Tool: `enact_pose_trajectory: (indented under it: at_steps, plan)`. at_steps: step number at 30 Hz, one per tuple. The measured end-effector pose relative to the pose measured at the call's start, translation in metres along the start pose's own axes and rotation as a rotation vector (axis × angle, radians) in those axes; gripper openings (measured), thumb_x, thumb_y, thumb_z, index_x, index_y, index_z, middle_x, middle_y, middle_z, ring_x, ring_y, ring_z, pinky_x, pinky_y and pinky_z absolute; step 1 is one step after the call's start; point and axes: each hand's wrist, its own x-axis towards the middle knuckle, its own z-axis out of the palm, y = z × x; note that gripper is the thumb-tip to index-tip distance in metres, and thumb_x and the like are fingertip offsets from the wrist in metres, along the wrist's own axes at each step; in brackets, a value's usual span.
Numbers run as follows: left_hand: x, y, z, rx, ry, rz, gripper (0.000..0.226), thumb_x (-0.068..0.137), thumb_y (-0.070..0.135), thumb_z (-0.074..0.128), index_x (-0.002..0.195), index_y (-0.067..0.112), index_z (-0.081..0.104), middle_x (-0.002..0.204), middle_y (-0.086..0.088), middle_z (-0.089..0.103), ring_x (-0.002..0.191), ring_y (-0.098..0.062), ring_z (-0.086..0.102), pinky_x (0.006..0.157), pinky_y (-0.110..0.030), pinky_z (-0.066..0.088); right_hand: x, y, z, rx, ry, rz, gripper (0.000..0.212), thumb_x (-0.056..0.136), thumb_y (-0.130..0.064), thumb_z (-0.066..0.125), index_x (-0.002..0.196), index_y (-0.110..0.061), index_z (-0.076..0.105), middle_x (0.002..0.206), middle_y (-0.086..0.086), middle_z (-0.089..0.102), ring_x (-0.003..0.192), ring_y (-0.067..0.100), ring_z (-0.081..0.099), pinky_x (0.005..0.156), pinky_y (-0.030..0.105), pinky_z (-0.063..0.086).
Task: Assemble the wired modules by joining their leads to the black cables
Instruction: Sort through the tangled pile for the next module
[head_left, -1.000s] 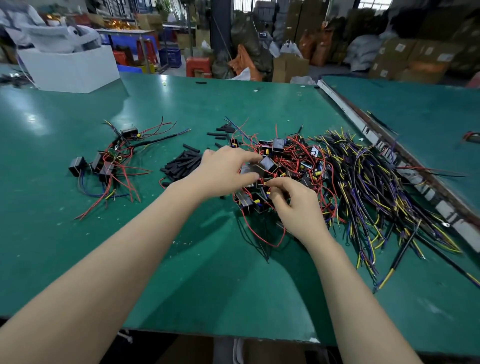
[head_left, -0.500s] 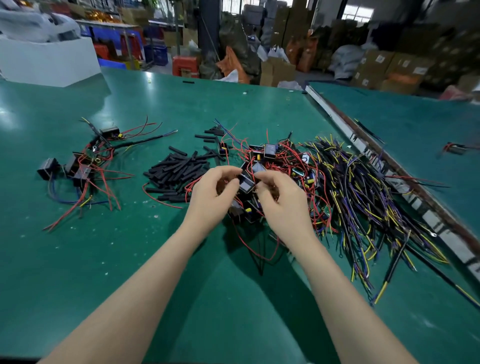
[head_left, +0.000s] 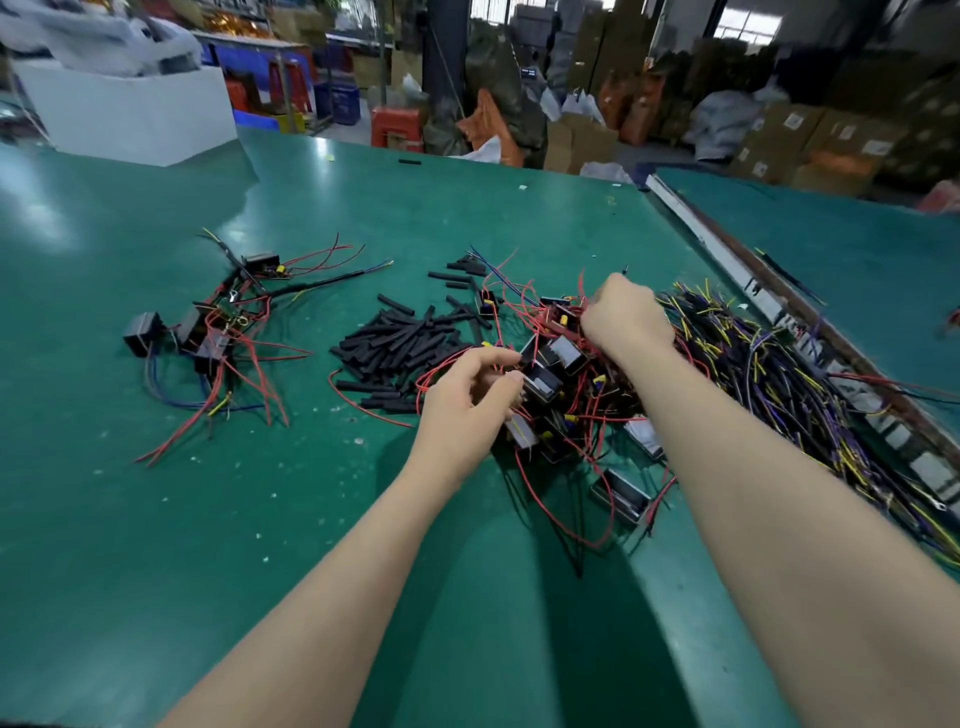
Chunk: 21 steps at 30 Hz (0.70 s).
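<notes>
Head view, single entry.

- Table: green surface, carrying all items listed below.
- Pile of wired modules: small black boxes with red leads, heaped at centre, between the two hands.
- Left hand: fingers are curled at the near left edge of the pile, thumb and forefinger close together at a module; whether a lead is actually pinched cannot be told.
- Right hand: closed in a fist over the far side of the pile, red leads seen at its fingers; a firm grip on them cannot be confirmed.
- Black cables: a long heap with yellow and purple cores, laid right of the modules, running toward the near right.
- Black sleeve pieces: short tubes, heaped just left of the modules.
- Finished bundle: modules with red and blue wires, set well apart at the left.
- White box: placed at the far left of the table.
</notes>
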Motion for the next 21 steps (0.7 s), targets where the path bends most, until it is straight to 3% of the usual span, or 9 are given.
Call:
enact_pose_trajectory:
  at_steps: [3, 6, 7, 9, 11, 14, 17, 21]
  plan:
    - [-0.001, 0.003, -0.001, -0.047, 0.015, -0.024, 0.019, 0.091, 0.005, 0.056, 0.092, 0.023, 0.063, 0.069, 0.003, 0.060, 0.058, -0.001, 0.056, 0.058, -0.011, 0.045, 0.010, 0.009, -0.010, 0.086, -0.069, -0.035, 0.032, 0.095, -0.026, 0.048, 0.119, -0.005, 0.054, 0.112, 0.019, 0.066, 0.101, 0.033, 0.065, 0.090, 0.038, 0.051]
    - [-0.002, 0.001, 0.001, -0.016, -0.012, -0.040, 0.018, 0.090, 0.009, 0.057, 0.092, 0.025, 0.065, 0.069, 0.007, 0.061, 0.066, -0.006, 0.058, 0.063, -0.023, 0.050, 0.006, 0.014, -0.007, 0.050, -0.166, -0.109, 0.037, 0.098, -0.042, 0.040, 0.113, -0.010, 0.053, 0.071, 0.006, 0.072, 0.065, 0.019, 0.068, 0.078, 0.030, 0.053]
    - [-0.003, 0.000, 0.001, 0.000, -0.030, -0.043, 0.017, 0.090, 0.010, 0.058, 0.092, 0.026, 0.065, 0.068, 0.010, 0.061, 0.067, -0.009, 0.058, 0.067, -0.030, 0.053, 0.008, 0.015, -0.004, 0.036, -0.155, -0.106, 0.039, 0.097, -0.045, 0.040, 0.111, -0.011, 0.053, 0.066, 0.003, 0.071, 0.062, 0.018, 0.067, 0.078, 0.030, 0.053]
    - [-0.004, -0.002, 0.001, 0.019, -0.056, -0.039, 0.016, 0.090, 0.013, 0.060, 0.090, 0.028, 0.065, 0.065, 0.013, 0.061, 0.067, -0.010, 0.058, 0.076, -0.040, 0.052, 0.010, 0.017, -0.002, -0.012, -0.118, -0.061, 0.042, 0.095, -0.049, 0.044, 0.113, -0.012, 0.051, 0.080, 0.005, 0.073, 0.075, 0.019, 0.069, 0.081, 0.032, 0.051]
    - [-0.003, -0.003, -0.001, 0.038, -0.057, -0.026, 0.014, 0.089, 0.018, 0.061, 0.087, 0.031, 0.066, 0.065, 0.015, 0.063, 0.069, -0.009, 0.059, 0.077, -0.040, 0.052, 0.014, 0.021, -0.002, -0.147, -0.077, -0.022, 0.044, 0.094, -0.048, 0.048, 0.117, -0.012, 0.054, 0.106, 0.010, 0.070, 0.100, 0.026, 0.066, 0.087, 0.036, 0.047]
    - [-0.002, -0.003, -0.004, 0.048, -0.036, -0.021, 0.013, 0.087, 0.022, 0.060, 0.084, 0.033, 0.066, 0.065, 0.015, 0.064, 0.067, -0.007, 0.059, 0.073, -0.031, 0.051, 0.021, 0.029, -0.007, -0.169, -0.047, -0.016, 0.036, 0.094, -0.040, 0.046, 0.104, -0.010, 0.062, 0.109, 0.013, 0.066, 0.103, 0.032, 0.062, 0.085, 0.037, 0.046]
    - [-0.001, -0.002, -0.004, 0.031, -0.029, -0.032, 0.018, 0.091, 0.015, 0.058, 0.084, 0.030, 0.067, 0.062, 0.015, 0.063, 0.063, -0.003, 0.058, 0.068, -0.022, 0.050, 0.025, 0.031, -0.023, 0.130, 0.060, -0.026, 0.040, 0.093, -0.044, 0.042, 0.087, -0.009, 0.060, 0.085, 0.012, 0.062, 0.076, 0.027, 0.058, 0.067, 0.030, 0.044]
    - [-0.002, -0.001, -0.003, -0.046, -0.034, -0.051, 0.017, 0.092, 0.011, 0.056, 0.087, 0.022, 0.068, 0.063, 0.009, 0.062, 0.059, -0.003, 0.057, 0.059, -0.014, 0.046, 0.009, 0.026, -0.052, 0.831, 0.062, -0.051, 0.024, 0.091, -0.035, 0.051, 0.082, -0.014, 0.057, 0.059, 0.000, 0.053, 0.040, 0.014, 0.043, 0.048, 0.022, 0.034]
